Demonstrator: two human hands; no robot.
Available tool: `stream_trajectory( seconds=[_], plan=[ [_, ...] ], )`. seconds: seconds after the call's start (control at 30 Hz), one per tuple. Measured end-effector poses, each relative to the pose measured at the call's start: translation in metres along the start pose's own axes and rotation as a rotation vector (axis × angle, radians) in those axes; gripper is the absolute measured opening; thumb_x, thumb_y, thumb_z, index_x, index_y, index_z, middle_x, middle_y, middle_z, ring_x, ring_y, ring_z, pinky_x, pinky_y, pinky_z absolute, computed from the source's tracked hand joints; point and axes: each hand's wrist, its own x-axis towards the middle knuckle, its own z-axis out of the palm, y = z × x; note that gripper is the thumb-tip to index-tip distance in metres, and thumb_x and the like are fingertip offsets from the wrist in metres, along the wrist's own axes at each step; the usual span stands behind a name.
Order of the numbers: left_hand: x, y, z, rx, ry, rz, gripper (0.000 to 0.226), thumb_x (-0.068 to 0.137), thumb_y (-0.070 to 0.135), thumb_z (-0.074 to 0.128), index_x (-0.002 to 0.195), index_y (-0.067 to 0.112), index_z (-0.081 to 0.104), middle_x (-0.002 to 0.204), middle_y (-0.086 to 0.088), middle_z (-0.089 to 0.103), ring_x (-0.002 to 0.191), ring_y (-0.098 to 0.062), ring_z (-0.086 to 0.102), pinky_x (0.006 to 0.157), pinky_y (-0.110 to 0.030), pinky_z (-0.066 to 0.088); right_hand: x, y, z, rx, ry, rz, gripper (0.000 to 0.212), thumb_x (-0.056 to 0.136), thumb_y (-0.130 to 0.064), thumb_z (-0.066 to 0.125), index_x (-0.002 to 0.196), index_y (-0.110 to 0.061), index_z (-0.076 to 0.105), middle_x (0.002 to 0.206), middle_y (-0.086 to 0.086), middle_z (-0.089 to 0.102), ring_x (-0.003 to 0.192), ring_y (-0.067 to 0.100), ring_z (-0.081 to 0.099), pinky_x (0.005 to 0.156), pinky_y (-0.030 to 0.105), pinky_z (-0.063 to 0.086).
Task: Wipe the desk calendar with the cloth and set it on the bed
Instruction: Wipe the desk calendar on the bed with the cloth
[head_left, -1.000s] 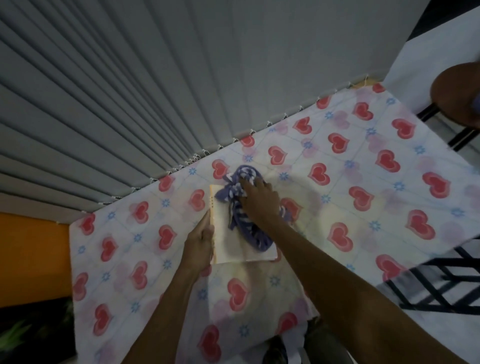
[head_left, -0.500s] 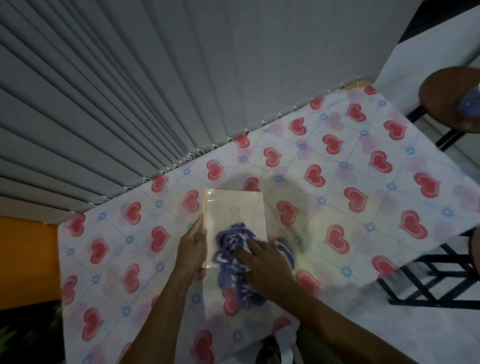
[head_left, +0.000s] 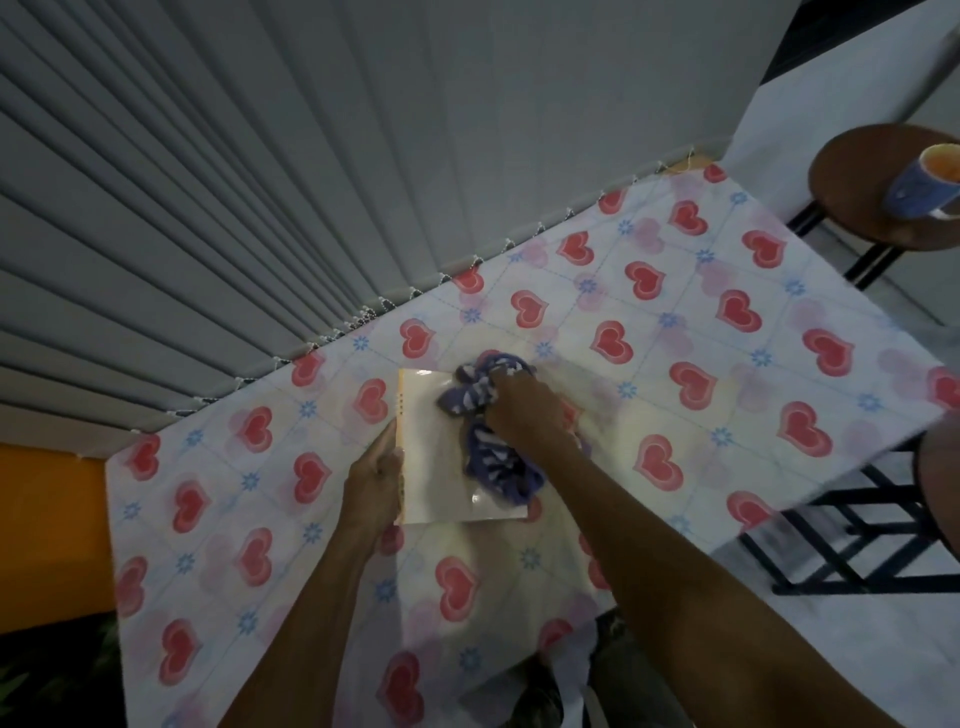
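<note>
We record one desk calendar (head_left: 436, 457) lying flat on the heart-print bed (head_left: 701, 374), our left hand (head_left: 373, 480) gripping its spiral edge, our right hand (head_left: 524, 410) pressing the bunched purple cloth (head_left: 493, 457) onto its page.

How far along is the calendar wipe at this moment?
Done: nothing finished. In hand: the right hand presses the purple cloth against the desk calendar, while the left hand steadies its spiral edge on the heart-print bed. Left: finish wiping, then let go.
</note>
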Motion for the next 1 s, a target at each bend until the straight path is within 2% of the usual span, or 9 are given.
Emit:
stream_trajectory(
  seconds=[0.13,0.27,0.4,0.5,0.63,0.77,0.87,0.93,1.0],
  plan=[
    [0.010,0.003,0.001,0.000,0.020,-0.015,0.046,0.100,0.020,0.046,0.145,0.027,0.048,0.135,-0.006,0.062,0.115,-0.034,0.061,0.100,-0.053,0.050,-0.068,-0.001,0.034,-0.077,0.013,-0.121,0.050,0.087,-0.030,0.061,0.133,-0.019,0.045,0.129,0.010,0.057,0.106,0.033,0.059,0.077,0.040,0.049],
    [0.018,0.005,-0.001,0.018,-0.016,-0.010,0.045,0.097,0.021,0.048,0.140,0.037,0.051,0.127,-0.024,0.063,0.115,-0.051,0.055,0.098,-0.060,0.047,-0.126,0.001,0.065,-0.042,0.084,-0.231,0.047,0.089,-0.038,0.054,0.133,-0.022,0.045,0.128,0.008,0.059,0.106,0.031,0.059,0.080,0.042,0.051],
    [0.019,0.009,-0.001,0.071,-0.014,0.035,0.044,0.099,0.026,0.048,0.140,0.043,0.047,0.115,-0.034,0.062,0.084,-0.045,0.064,0.082,-0.056,0.053,-0.104,0.017,0.056,-0.052,0.087,-0.297,0.057,0.088,-0.039,0.054,0.142,-0.025,0.043,0.136,0.011,0.054,0.120,0.035,0.052,0.092,0.047,0.047],
    [0.016,0.009,0.001,0.097,-0.022,0.046,0.044,0.101,0.027,0.047,0.143,0.039,0.046,0.110,-0.024,0.069,0.089,-0.043,0.066,0.085,-0.054,0.054,-0.056,0.026,0.044,-0.038,0.074,-0.263,0.065,0.093,-0.036,0.055,0.153,-0.028,0.031,0.150,0.018,0.041,0.139,0.040,0.035,0.107,0.054,0.037],
    [0.013,0.008,0.003,0.070,-0.008,0.060,0.045,0.101,0.021,0.046,0.144,0.038,0.047,0.062,0.008,0.060,0.059,-0.017,0.053,0.063,-0.034,0.047,-0.005,0.020,0.030,0.061,0.080,-0.200,0.065,0.094,-0.032,0.055,0.153,-0.023,0.030,0.149,0.020,0.041,0.137,0.040,0.037,0.105,0.049,0.040],
    [0.010,0.012,0.007,0.086,0.012,0.044,0.045,0.101,0.019,0.047,0.145,0.031,0.047,0.112,-0.022,0.069,0.088,-0.035,0.064,0.085,-0.047,0.053,-0.025,0.004,0.044,0.167,0.118,-0.186,0.062,0.095,-0.028,0.053,0.152,-0.021,0.032,0.146,0.018,0.044,0.131,0.037,0.043,0.102,0.046,0.040],
    [0.010,0.016,0.007,0.098,0.006,0.072,0.046,0.101,0.011,0.047,0.144,0.027,0.048,0.133,-0.004,0.061,0.111,-0.022,0.062,0.099,-0.037,0.052,-0.080,-0.008,0.070,0.212,0.084,-0.313,0.063,0.094,-0.025,0.054,0.153,-0.018,0.032,0.147,0.019,0.044,0.135,0.037,0.040,0.108,0.047,0.037],
    [0.010,0.019,0.007,0.111,0.004,0.100,0.046,0.100,0.010,0.047,0.139,0.036,0.047,0.127,0.009,0.058,0.100,-0.004,0.062,0.084,-0.011,0.051,-0.104,-0.012,0.081,0.207,0.072,-0.348,0.064,0.095,-0.029,0.056,0.153,-0.018,0.032,0.150,0.016,0.043,0.140,0.036,0.035,0.113,0.047,0.032],
    [0.010,0.019,0.006,0.139,0.001,0.116,0.045,0.101,0.013,0.047,0.140,0.035,0.048,0.121,0.014,0.056,0.094,0.003,0.059,0.080,-0.010,0.047,-0.102,-0.013,0.079,0.190,0.095,-0.344,0.063,0.096,-0.031,0.056,0.153,-0.017,0.033,0.148,0.016,0.046,0.137,0.035,0.039,0.110,0.047,0.035]
  ],
)
